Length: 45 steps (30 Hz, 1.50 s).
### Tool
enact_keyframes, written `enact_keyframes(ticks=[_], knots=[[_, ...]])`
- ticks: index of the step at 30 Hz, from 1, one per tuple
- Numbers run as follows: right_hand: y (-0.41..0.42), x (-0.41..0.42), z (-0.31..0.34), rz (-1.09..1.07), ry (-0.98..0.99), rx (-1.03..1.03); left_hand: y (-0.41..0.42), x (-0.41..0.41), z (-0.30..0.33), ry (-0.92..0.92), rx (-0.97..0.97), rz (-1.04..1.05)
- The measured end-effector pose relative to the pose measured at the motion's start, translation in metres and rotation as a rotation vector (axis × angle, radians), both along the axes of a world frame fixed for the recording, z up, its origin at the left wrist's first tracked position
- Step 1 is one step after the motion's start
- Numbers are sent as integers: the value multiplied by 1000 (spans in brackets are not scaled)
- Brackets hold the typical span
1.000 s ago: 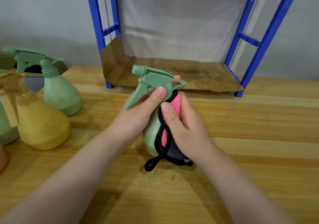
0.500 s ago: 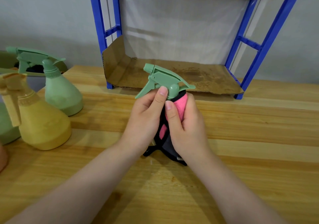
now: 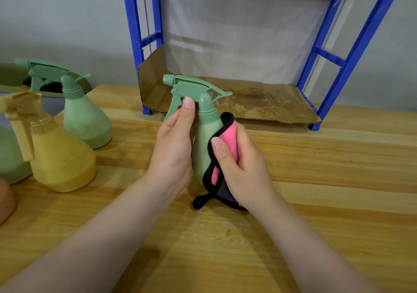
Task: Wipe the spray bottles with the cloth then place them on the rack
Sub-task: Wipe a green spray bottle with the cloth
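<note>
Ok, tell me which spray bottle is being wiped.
The green spray bottle held mid-table between the left hand and the cloth; the others stand untouched at the left.

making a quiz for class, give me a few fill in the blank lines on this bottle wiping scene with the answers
1. The right hand presses a pink and black ____ against the held green bottle.
2. The left hand grips that bottle near its ____.
3. The blue rack has ____ bottles on its cardboard.
4. The bottle beside the standing green bottle is ____.

Answers: cloth; neck; no; yellow
</note>
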State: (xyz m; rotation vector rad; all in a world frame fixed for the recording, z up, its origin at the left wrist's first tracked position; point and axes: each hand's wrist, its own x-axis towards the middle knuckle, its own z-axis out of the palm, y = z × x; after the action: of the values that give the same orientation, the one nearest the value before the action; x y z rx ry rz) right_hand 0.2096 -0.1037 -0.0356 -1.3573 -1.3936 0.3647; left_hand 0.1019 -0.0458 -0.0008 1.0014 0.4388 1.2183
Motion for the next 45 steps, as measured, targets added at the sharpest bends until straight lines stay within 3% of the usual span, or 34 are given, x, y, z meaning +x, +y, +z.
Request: enact_keyframes(ticks=[7,10,20,30,37,41,45], knots=[[0,3,-3,103,108,-35,13,-9,10,-226,-197,65],[0,2,-4,170,172,-51,19,-14,12,-262,-189,102],[-2,2,4,144,143,-15,9,-9,10,43,90,-4],[-5,1,11,114,134,11,5,-7,1,257,122,-242],[-5,-1,11,-32,62,77,2,-3,-3,251,146,-229],[-4,1,10,-212,-64,121,1,-1,-6,283,302,-126],[-3,4,8,-203,-141,125,-8,4,-7,224,380,-188]])
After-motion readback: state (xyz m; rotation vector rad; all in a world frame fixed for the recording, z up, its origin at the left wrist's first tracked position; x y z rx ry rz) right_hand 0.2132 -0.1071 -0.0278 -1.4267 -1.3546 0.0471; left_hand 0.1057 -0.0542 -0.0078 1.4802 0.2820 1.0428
